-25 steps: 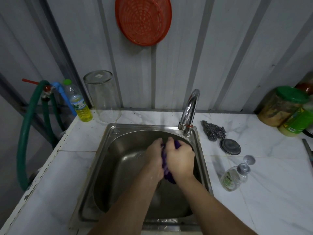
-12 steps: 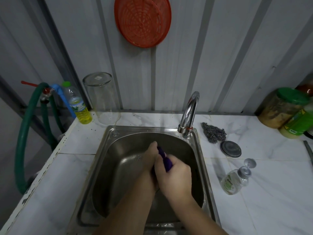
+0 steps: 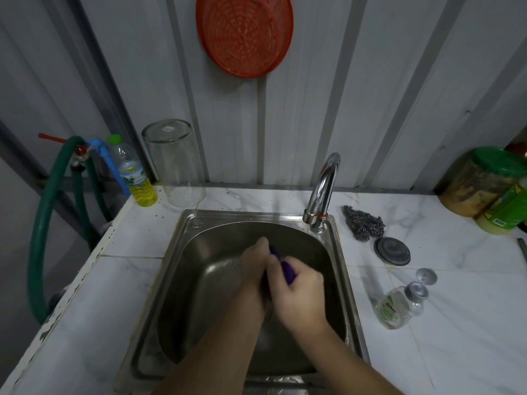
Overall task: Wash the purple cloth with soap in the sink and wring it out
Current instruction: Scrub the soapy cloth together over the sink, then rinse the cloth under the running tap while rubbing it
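We hold the cloth bunched between both hands over the sink, below and in front of the tap. Our left hand and right hand each have fingers curled tight round it, so only a purple sliver shows between them. It looks soft, limp and probably wet and slippery with soap, so we judge it best gripped at opposite ends of the roll for twisting.

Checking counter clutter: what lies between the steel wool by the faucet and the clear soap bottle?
In the head view, a dark round lid lies flat on the counter between the steel wool and the soap bottle.
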{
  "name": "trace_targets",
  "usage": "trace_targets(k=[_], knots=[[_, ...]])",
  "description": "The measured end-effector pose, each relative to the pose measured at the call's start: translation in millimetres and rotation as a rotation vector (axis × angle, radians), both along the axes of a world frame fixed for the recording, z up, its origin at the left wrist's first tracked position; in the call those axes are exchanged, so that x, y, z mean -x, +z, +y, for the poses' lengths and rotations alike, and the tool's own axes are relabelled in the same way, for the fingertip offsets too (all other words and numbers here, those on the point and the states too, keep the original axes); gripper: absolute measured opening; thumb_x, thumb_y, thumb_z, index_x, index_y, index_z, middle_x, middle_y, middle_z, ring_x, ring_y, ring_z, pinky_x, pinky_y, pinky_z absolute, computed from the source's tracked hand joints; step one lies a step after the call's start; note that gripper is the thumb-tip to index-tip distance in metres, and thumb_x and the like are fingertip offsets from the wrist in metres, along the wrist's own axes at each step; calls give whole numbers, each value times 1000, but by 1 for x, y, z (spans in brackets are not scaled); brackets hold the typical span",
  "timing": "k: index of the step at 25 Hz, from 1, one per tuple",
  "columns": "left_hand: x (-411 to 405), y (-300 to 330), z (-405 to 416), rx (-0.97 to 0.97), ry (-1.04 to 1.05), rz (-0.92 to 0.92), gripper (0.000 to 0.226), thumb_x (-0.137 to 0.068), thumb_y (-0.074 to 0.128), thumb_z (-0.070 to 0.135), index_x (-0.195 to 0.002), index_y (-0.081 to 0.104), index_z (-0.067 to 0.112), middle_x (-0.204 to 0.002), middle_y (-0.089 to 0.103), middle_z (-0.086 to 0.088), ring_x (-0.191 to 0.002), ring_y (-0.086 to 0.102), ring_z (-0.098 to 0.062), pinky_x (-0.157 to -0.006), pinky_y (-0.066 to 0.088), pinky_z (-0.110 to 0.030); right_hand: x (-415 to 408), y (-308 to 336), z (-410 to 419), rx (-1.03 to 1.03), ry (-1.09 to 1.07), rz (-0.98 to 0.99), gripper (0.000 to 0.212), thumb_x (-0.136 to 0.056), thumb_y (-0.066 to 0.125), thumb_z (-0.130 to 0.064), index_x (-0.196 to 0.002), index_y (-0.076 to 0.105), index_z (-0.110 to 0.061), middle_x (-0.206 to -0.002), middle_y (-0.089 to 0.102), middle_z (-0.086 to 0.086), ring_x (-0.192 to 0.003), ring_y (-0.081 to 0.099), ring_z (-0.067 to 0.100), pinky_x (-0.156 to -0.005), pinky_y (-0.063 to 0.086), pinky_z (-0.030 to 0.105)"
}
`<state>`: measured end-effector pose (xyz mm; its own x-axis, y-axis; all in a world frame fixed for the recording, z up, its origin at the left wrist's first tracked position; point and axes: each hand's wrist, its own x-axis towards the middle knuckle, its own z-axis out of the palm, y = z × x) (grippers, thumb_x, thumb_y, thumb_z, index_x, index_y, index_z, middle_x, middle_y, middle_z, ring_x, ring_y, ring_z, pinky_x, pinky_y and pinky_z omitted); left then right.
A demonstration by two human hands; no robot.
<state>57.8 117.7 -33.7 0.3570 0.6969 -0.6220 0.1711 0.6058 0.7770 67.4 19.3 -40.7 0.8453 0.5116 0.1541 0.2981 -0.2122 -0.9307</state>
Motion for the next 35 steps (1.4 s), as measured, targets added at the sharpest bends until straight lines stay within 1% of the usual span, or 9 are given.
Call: trace_targets(k=[2, 7, 11, 15, 20, 25, 28, 31, 35], knots=[[2, 3, -3, 66, -38, -1, 29, -94, 53, 22, -67, 52, 10, -62, 48, -8, -55, 48, -20, -43, 43, -21, 0, -4, 8, 39, -70, 12, 45, -88, 55, -61, -58, 57, -27, -49, 59, -7, -43, 56, 9, -44, 45, 29], [7, 2, -25, 197, -145, -39, 32, -94, 58, 35, -87, 74, 9, -77, 74, -12, -78, 72, -29, -86, 60, -44, -52, 0, 21, 179, -193, 321, 47, -97, 58, -40, -55, 53, -20, -51, 58, -2, -53, 59, 18, -58, 49, 33], [5, 7, 3, 48, -24, 2, 29, -93, 55, 29, -74, 64, 9, -72, 63, -13, -71, 64, -28, -73, 55, -41, -25, -1, 10, -1, -47, 152, 47, -91, 60, -51, -53, 52, -24, -45, 54, -4, -44, 53, 6, -48, 44, 32], [8, 9, 11, 41, -78, 20, 58, -93, 59, 27, -37, 51, 16, -48, 48, -4, -53, 46, -23, -66, 41, -35, 4, -8, 4, -21, 91, -84, 43, -88, 62, -49, -55, 50, -24, -48, 54, -1, -44, 53, 11, -45, 45, 36], [8, 7, -14, 72, -115, 44, 25, -85, 67, 33, -76, 73, 11, -81, 76, -15, -81, 75, -34, -87, 60, -49, -43, 0, 14, 101, -185, 335, 41, -95, 62, -37, -58, 57, -21, -51, 60, -2, -52, 60, 15, -59, 53, 39], [4, 12, 4, 85, -57, 35, 24, -92, 56, 25, -74, 60, 10, -82, 62, -17, -76, 61, -28, -69, 50, -36, -6, -11, 12, -23, 7, 99, 38, -87, 59, -50, -56, 57, -29, -46, 57, -7, -41, 53, 5, -41, 42, 20], [9, 6, -15, 173, -112, -17, 30, -92, 62, 35, -87, 72, 7, -70, 74, -11, -72, 72, -29, -72, 57, -39, -38, -11, 17, 106, -145, 256, 43, -93, 59, -48, -61, 61, -20, -51, 64, -1, -49, 63, 11, -52, 51, 31], [13, 1, -26, 278, -154, -135, 35, -93, 62, 44, -102, 74, 12, -80, 81, -12, -75, 79, -30, -71, 61, -42, -66, -13, 15, 257, -98, 493, 43, -96, 60, -48, -70, 64, -14, -65, 68, 6, -65, 69, 23, -70, 56, 37], [19, -2, -11, 358, -314, -244, 57, -90, 63, 60, -117, 75, 11, -112, 78, -17, -103, 75, -36, -92, 57, -50, -78, -14, 12, 52, -156, 778, 48, -92, 60, -60, -95, 69, -13, -88, 78, 12, -85, 75, 29, -84, 59, 43]])
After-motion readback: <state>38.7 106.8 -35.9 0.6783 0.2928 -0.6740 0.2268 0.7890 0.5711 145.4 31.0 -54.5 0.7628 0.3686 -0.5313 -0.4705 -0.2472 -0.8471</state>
